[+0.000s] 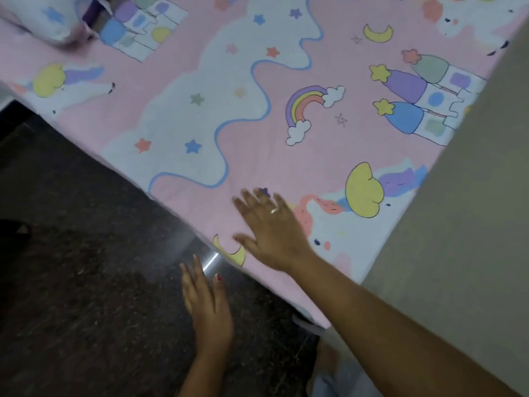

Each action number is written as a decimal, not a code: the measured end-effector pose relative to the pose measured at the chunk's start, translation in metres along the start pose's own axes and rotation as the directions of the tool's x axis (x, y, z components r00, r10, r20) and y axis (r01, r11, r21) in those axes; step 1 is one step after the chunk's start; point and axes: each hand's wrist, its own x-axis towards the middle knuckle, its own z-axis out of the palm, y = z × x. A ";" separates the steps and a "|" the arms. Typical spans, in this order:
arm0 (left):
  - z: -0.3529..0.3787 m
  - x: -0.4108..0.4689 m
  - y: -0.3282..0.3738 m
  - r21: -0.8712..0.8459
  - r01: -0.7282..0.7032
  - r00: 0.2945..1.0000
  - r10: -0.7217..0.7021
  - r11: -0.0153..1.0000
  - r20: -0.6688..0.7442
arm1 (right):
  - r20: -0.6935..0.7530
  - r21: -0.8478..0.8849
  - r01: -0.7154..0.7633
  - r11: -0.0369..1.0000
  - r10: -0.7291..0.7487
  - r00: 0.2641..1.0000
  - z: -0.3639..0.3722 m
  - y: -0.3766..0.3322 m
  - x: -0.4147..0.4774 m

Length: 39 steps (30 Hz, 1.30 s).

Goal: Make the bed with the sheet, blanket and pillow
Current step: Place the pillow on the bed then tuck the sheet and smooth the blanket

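1 view only: head-worn, wide-angle. Looks steeply down at the sheet point(286, 167), from its edge by the floor point(86, 282). Close range, frame tilted.

We see the far-left pillow point(43, 22) blurred and cut by the edge, and the right hand point(272, 233) smeared at its fingers.

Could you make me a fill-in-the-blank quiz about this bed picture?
The right hand is spread open over the ____ sheet.
The left hand hangs above the dark ____.
A ring sits on the ____ hand.
The pillow lies at the picture's top ____ corner.
Missing: pink; floor; right; left.
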 end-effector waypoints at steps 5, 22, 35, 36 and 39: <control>-0.029 -0.003 -0.001 -0.151 0.168 0.983 -0.155 0.974 0.096 | 0.207 -0.180 0.301 0.936 -0.263 0.942 0.008 -0.041 -0.022; -0.031 -0.044 -0.005 -0.285 0.465 0.858 -0.346 0.838 0.381 | -0.002 -0.228 -0.088 0.970 0.090 0.996 0.023 -0.038 -0.078; -0.103 -0.094 0.057 0.002 0.064 0.913 -0.059 0.998 0.403 | 0.163 0.124 -0.228 0.966 0.207 0.965 -0.054 -0.110 -0.189; -0.111 -0.099 0.065 0.041 0.005 0.909 -0.021 0.999 0.416 | 0.163 0.108 -0.265 0.958 0.246 0.956 -0.066 -0.111 -0.200; -0.136 -0.118 0.093 0.225 -0.240 0.882 0.115 0.944 0.458 | 0.167 0.093 -0.400 0.912 0.381 0.909 -0.116 -0.111 -0.222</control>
